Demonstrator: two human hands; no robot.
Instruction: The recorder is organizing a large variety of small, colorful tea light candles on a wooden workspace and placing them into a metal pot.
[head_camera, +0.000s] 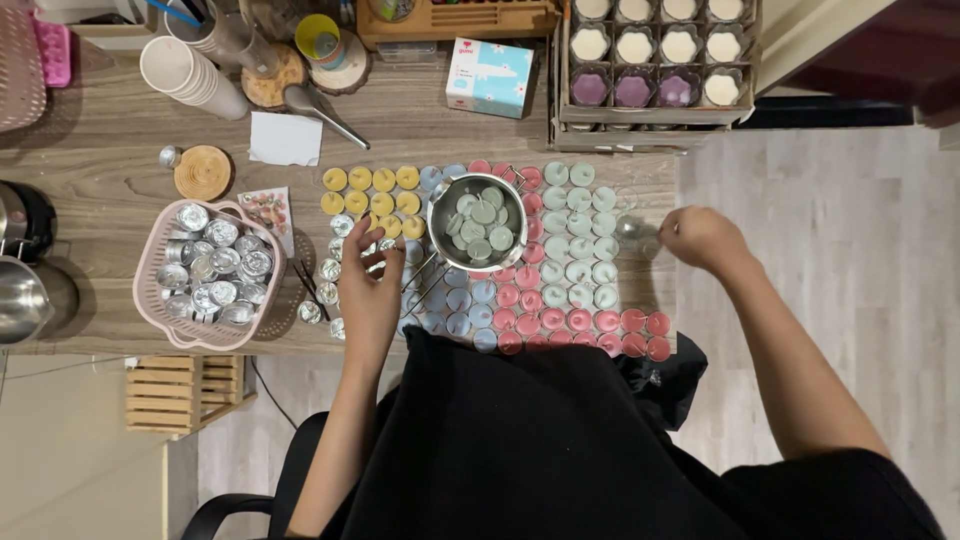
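Observation:
Rows of small tealight candles, yellow (371, 191), blue (459, 299), pink (545, 320) and pale green (580, 235), cover the wooden table (110, 170). A steel pot (478, 222) with pale green wax discs stands among them. My left hand (369, 285) hovers with fingers spread beside the pot's handle, over empty metal cups (330, 270). At the table's right edge, my right hand (703, 238) pinches a small clear or metal cup (632, 228) next to the green candles.
A pink basket (150, 290) of empty metal cups sits at the left. Stacked paper cups (190, 75), a round wooden coaster (203, 172), a small box (490, 76) and a tray of larger candles (650, 60) line the back. Steel pots (20, 290) stand far left.

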